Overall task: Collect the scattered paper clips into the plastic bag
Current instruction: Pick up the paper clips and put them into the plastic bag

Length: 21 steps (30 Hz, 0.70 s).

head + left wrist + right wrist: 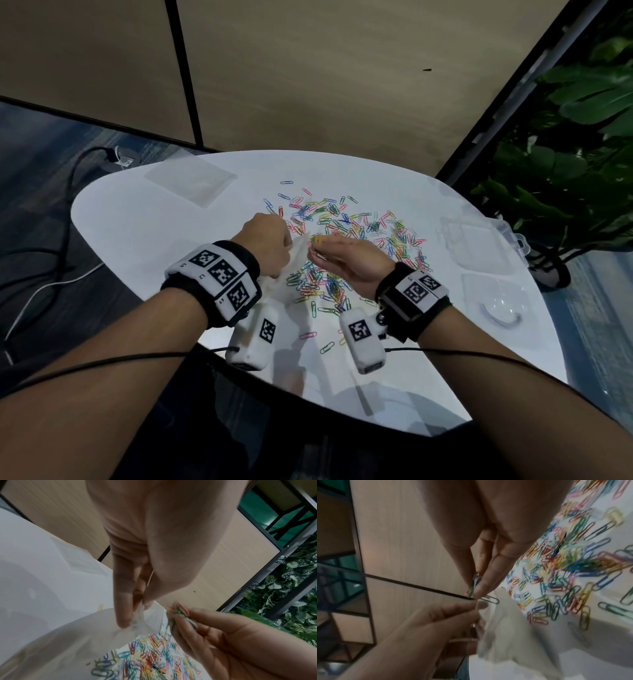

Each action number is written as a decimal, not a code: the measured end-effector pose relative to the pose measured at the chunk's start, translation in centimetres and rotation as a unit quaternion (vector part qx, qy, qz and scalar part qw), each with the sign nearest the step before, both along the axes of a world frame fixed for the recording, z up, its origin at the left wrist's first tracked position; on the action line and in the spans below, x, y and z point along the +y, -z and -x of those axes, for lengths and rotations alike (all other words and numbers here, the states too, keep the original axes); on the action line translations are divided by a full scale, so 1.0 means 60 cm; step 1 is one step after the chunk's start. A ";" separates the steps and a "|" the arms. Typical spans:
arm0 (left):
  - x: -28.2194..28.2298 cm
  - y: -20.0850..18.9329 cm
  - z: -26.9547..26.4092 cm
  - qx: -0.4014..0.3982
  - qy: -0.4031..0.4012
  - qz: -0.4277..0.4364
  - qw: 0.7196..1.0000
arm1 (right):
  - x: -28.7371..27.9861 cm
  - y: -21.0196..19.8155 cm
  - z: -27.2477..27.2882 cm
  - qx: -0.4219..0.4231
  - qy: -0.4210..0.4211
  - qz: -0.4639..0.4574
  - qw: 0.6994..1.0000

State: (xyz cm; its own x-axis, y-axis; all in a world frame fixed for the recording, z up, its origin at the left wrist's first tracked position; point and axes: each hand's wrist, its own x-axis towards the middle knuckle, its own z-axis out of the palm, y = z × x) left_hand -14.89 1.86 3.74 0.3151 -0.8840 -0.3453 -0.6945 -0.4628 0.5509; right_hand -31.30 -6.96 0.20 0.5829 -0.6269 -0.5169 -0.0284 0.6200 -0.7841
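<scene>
Coloured paper clips (346, 236) lie scattered over the middle of the white table (137, 233). My left hand (265, 240) pinches the top edge of a clear plastic bag (294, 260), which hangs just above the table. The pinch on the bag (137, 616) shows in the left wrist view. My right hand (337, 255) pinches a small bunch of clips (317, 241) right beside the bag's mouth. The same bunch (179, 610) shows between the fingertips (475, 586) in both wrist views. The bag (501, 626) looks crumpled.
A second flat plastic bag (191, 180) lies at the table's far left. Clear plastic boxes (476, 240) and a clear lid (496, 301) sit on the right side. A leafy plant (565, 154) stands beyond the right edge. Cables (68, 212) trail on the floor at left.
</scene>
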 end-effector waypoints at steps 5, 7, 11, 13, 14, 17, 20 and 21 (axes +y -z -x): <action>-0.004 0.012 0.008 0.019 -0.008 0.033 0.999 | 0.022 0.015 -0.034 0.103 -0.005 0.074 0.992; -0.005 0.014 0.009 0.032 -0.005 0.043 0.999 | 0.024 0.021 -0.043 0.146 -0.036 0.123 0.981; -0.003 0.015 0.017 0.037 0.017 0.049 0.998 | 0.025 0.026 -0.045 0.214 -0.081 0.214 0.949; -0.002 0.013 0.022 0.030 0.034 0.048 0.998 | 0.020 0.026 -0.039 0.274 -0.121 0.312 0.902; -0.002 0.012 0.023 0.022 0.040 0.045 0.998 | 0.019 0.025 -0.036 0.292 -0.161 0.335 0.881; -0.002 0.011 0.021 0.006 0.040 0.038 0.998 | 0.022 0.014 -0.027 0.245 -0.279 0.281 0.885; -0.002 0.007 0.017 -0.004 0.032 0.035 0.999 | 0.019 0.001 -0.006 0.187 -0.219 0.276 0.917; -0.001 0.006 0.014 -0.010 0.030 0.035 0.999 | 0.016 -0.001 0.007 0.179 -0.182 0.291 0.922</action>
State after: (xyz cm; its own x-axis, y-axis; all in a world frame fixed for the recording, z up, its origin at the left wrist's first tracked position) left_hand -15.72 1.78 3.38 0.2663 -0.9233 -0.2767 -0.7312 -0.3806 0.5661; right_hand -31.75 -6.03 0.25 0.6670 -0.6558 -0.3536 -0.4723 -0.0050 -0.8814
